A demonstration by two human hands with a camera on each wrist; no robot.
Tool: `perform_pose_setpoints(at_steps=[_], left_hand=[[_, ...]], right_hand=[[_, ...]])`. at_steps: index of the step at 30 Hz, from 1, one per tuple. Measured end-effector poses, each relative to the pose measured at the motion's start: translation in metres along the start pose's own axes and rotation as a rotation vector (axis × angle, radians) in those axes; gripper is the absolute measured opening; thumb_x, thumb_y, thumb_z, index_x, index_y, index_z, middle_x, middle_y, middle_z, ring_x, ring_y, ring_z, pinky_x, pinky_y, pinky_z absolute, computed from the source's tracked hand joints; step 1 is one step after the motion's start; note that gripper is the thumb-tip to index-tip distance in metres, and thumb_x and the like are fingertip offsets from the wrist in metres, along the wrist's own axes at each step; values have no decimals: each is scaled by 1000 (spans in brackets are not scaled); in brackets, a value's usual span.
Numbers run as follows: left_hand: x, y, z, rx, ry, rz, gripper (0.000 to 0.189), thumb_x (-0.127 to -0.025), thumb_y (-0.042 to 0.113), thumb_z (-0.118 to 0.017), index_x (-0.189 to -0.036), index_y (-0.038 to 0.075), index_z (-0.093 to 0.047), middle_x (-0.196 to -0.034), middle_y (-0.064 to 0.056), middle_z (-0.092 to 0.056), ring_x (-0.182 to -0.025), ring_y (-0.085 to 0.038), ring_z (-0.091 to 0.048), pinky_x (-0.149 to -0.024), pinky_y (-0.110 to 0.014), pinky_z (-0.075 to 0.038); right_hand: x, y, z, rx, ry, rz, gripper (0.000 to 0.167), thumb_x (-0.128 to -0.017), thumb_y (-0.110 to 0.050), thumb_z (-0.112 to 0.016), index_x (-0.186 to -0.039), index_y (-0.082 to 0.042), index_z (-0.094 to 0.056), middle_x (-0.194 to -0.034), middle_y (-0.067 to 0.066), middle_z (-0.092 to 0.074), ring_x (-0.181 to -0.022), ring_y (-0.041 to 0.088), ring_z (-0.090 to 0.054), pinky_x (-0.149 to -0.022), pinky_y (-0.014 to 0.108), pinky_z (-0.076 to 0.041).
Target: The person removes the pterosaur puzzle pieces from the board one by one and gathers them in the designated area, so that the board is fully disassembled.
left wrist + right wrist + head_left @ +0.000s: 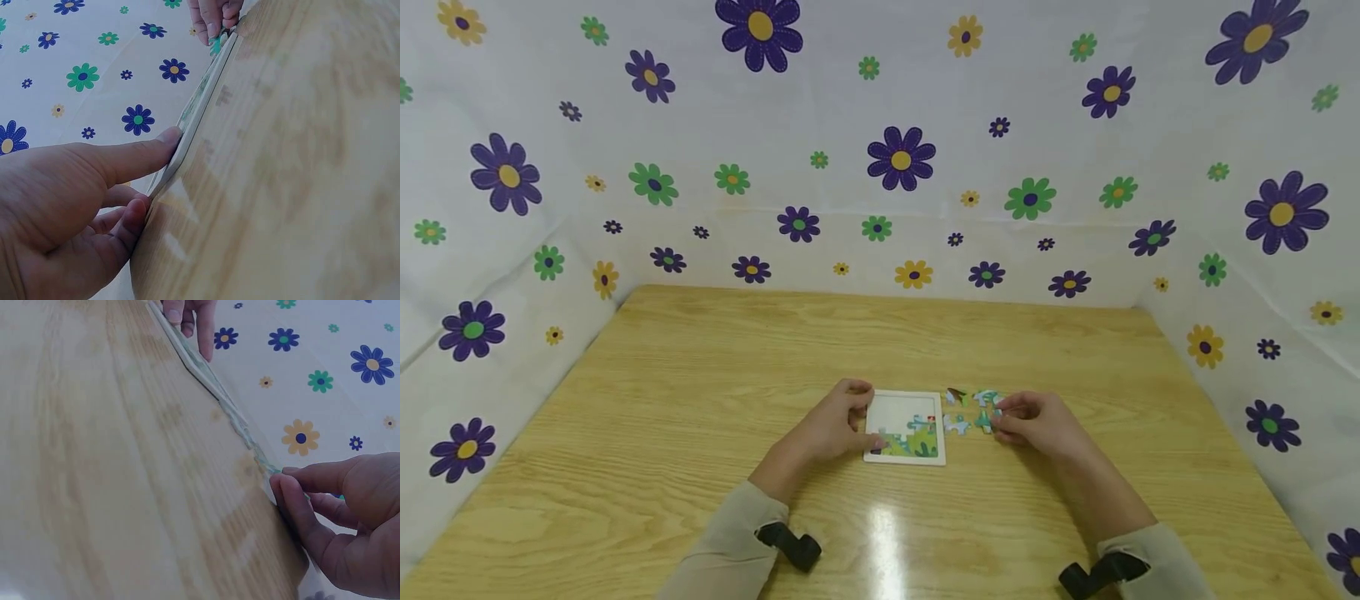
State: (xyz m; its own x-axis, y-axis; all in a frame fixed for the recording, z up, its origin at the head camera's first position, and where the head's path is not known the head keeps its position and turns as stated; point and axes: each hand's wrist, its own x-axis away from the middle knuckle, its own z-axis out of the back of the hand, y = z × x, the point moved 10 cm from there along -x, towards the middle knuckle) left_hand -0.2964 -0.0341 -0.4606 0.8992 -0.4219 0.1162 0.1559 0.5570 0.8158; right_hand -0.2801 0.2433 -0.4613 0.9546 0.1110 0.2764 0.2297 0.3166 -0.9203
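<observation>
A square jigsaw puzzle tray (942,446) with a white rim lies on the table, its lower part and right side filled with green and coloured pieces, its upper left bare. My left hand (827,427) holds the tray's left side, thumb over the front-left rim and fingers at the edge, as the left wrist view (69,212) also shows. To the right of the tray lie several loose puzzle pieces (957,425). With thumb and fingertips my right hand (1043,425) pinches a puzzle piece (272,487) at the right end of this group, mostly hidden by the fingers.
The wooden table (737,350) extends around the tray on all sides. A white cloth (835,100) with printed flowers stands behind the table and along both sides. Black wrist bands (790,546) sit on both sleeves.
</observation>
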Motion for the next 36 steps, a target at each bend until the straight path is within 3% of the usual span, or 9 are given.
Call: perform_pose_setpoints(at_steps=[7, 17, 28, 36], left_hand=[[-1, 1, 0, -3, 4, -12, 80, -81, 21, -85, -147, -2, -46, -146, -7, -41, -93, -17, -45, -73, -25, -40], [0, -2, -1, 0, 1, 2, 82, -81, 24, -85, -148, -1, -46, -146, -4, -41, -97, -16, -46, -78, -26, -41], [2, 0, -3, 11, -15, -7, 78, -84, 20, -83, -148, -1, -45, -153, -5, -36, -107, -18, -48, -83, -31, -42], [1, -1, -1, 2, -4, 5, 80, -83, 21, -84, -149, 1, -45, -148, -4, -40, -97, -17, -46, -78, -29, -40]], right_hand=[[0, -1, 5, 92, 71, 31, 31, -90, -5, -73, -113, 12, -63, -83, 4, -66, -72, 9, -67, -66, 23, -58], [5, -3, 2, 182, 108, 5, 30, -90, -6, -72, -112, 12, -64, -92, 13, -70, -73, 11, -67, -66, 24, -58], [0, 7, 6, 150, 52, -6, 39, -94, -17, -71, -122, 7, -61, -84, 5, -63, -72, 12, -67, -68, 24, -58], [-2, -3, -2, 115, 7, 55, 41, -95, -14, -69, -127, 10, -58, -92, 9, -67, -77, 11, -69, -71, 24, -58]])
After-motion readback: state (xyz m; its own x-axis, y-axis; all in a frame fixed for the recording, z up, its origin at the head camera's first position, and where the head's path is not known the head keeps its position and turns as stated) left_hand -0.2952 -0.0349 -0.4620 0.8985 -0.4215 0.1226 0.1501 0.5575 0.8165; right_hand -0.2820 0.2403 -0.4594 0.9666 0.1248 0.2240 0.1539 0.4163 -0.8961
